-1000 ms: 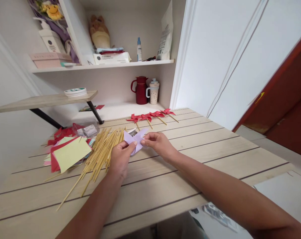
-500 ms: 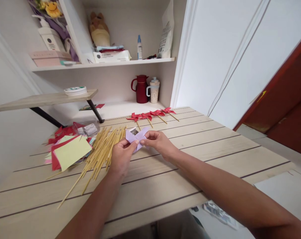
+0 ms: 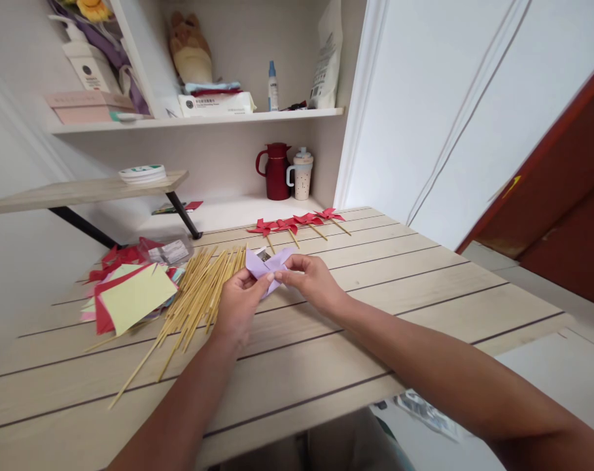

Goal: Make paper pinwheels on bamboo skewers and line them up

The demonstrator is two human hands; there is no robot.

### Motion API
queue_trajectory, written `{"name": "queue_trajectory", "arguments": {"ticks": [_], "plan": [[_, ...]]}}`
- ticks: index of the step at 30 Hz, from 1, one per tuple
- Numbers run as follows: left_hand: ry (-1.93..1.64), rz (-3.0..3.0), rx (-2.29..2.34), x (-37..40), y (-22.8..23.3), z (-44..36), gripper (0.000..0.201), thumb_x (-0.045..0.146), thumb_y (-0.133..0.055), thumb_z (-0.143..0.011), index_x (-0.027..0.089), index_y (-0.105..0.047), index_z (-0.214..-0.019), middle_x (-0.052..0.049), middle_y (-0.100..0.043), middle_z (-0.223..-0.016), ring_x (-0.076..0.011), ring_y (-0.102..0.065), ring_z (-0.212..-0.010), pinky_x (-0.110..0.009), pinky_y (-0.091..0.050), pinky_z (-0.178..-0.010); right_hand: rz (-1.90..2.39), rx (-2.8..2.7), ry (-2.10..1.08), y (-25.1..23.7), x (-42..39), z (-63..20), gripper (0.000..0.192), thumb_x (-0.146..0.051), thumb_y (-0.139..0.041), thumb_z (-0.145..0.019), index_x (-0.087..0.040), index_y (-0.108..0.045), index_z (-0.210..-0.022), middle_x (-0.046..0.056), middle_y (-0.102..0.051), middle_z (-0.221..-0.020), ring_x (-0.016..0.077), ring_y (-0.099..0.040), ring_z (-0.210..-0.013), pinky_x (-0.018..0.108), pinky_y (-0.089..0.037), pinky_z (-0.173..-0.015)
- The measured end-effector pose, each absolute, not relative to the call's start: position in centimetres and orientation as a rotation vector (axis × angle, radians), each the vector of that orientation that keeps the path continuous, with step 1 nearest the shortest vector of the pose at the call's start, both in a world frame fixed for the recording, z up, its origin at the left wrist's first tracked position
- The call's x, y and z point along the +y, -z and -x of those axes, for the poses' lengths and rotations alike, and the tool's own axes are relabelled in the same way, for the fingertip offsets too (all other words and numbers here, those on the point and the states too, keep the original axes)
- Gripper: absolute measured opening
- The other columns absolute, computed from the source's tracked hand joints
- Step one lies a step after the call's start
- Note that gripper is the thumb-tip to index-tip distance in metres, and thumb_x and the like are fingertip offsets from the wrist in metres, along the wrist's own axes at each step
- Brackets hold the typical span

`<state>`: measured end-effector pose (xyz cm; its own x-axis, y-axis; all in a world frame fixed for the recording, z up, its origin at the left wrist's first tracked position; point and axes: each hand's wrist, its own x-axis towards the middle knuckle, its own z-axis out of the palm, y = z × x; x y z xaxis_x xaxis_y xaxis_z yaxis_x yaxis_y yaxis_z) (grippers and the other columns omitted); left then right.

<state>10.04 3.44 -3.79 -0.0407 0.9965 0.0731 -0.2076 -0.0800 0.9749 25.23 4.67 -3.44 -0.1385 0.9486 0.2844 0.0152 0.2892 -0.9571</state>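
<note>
A folded lilac paper pinwheel [image 3: 266, 264] is held above the table between both hands. My left hand [image 3: 240, 302] pinches its lower left side, thumb on top near the centre. From the right, my right hand [image 3: 311, 281] grips it with thumb and fingers closed close to the middle. Just behind the paper a small container of dark bits [image 3: 264, 256] partly shows; the rest of it is hidden. Many thin wooden sticks [image 3: 199, 294] lie in a loose pile left of my left hand.
Red paper pinwheels on sticks [image 3: 297, 224] lie in a row at the back. Coloured paper sheets [image 3: 135, 297] and a clear plastic box [image 3: 169, 250] are at the left, below a small raised shelf [image 3: 91, 190]. A red jug [image 3: 278, 173] and a cup [image 3: 303, 176] stand behind.
The view has shifted slightly, so the scene sits a little further left and up. Both hands keep hold of the lilac pinwheel, with the right thumb slightly closer to its centre.
</note>
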Motion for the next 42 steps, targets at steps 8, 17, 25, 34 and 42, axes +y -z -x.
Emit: {"name": "queue_trajectory", "arguments": {"ticks": [8, 17, 25, 34, 42], "plan": [[-1.377, -1.124, 0.982, 3.23, 3.17, -10.16, 0.051, 0.028, -0.086, -0.061, 0.015, -0.068, -0.108, -0.01, -0.075, -0.107, -0.0224, -0.069, -0.101, -0.038, -0.05, -0.097, 0.914, -1.455, -1.034, 3.65, 4.71, -25.3, 0.02, -0.035, -0.071, -0.073, -0.019, -0.06, -0.067, -0.001, -0.061, -0.071, 0.0151, -0.053, -0.071, 0.029, -0.04, -0.073], [-1.393, -1.157, 1.045, 3.5, 3.44, -9.78, 0.043, 0.028, -0.084, -0.064, 0.015, -0.07, -0.103, -0.008, -0.075, -0.105, -0.0199, -0.068, -0.098, -0.034, -0.05, -0.094, 0.911, -1.428, -1.031, 3.8, 4.9, -25.2, 0.021, -0.036, -0.072, -0.073, -0.019, -0.061, -0.067, -0.002, -0.06, -0.069, 0.0145, -0.053, -0.068, 0.029, -0.04, -0.071], [-1.373, -1.14, 1.103, 3.52, 3.42, -9.68, 0.035, 0.034, -0.083, -0.063, 0.015, -0.077, -0.092, -0.006, -0.077, -0.091, -0.0193, -0.07, -0.085, -0.031, -0.051, -0.085, 0.886, -1.412, -1.058, 3.89, 4.84, -25.13, 0.022, -0.036, -0.073, -0.073, -0.019, -0.061, -0.067, -0.003, -0.059, -0.068, 0.0138, -0.052, -0.066, 0.028, -0.04, -0.069], [-1.402, -1.135, 1.093, 3.75, 3.94, -9.64, 0.032, 0.033, -0.081, -0.065, 0.016, -0.076, -0.092, -0.007, -0.077, -0.094, -0.0192, -0.07, -0.087, -0.032, -0.051, -0.086, 0.91, -1.42, -1.062, 4.04, 4.66, -24.99, 0.022, -0.036, -0.073, -0.073, -0.018, -0.061, -0.067, -0.002, -0.06, -0.068, 0.0137, -0.052, -0.067, 0.028, -0.04, -0.068], [-1.443, -1.129, 1.145, 3.85, 3.85, -9.51, 0.027, 0.03, -0.079, -0.068, 0.015, -0.076, -0.09, -0.006, -0.077, -0.088, -0.0193, -0.071, -0.084, -0.032, -0.053, -0.085, 0.853, -1.347, -1.037, 4.03, 4.99, -24.89, 0.026, -0.04, -0.077, -0.072, -0.021, -0.061, -0.08, 0.0, -0.064, -0.079, 0.0166, -0.058, -0.076, 0.031, -0.046, -0.074]]}}
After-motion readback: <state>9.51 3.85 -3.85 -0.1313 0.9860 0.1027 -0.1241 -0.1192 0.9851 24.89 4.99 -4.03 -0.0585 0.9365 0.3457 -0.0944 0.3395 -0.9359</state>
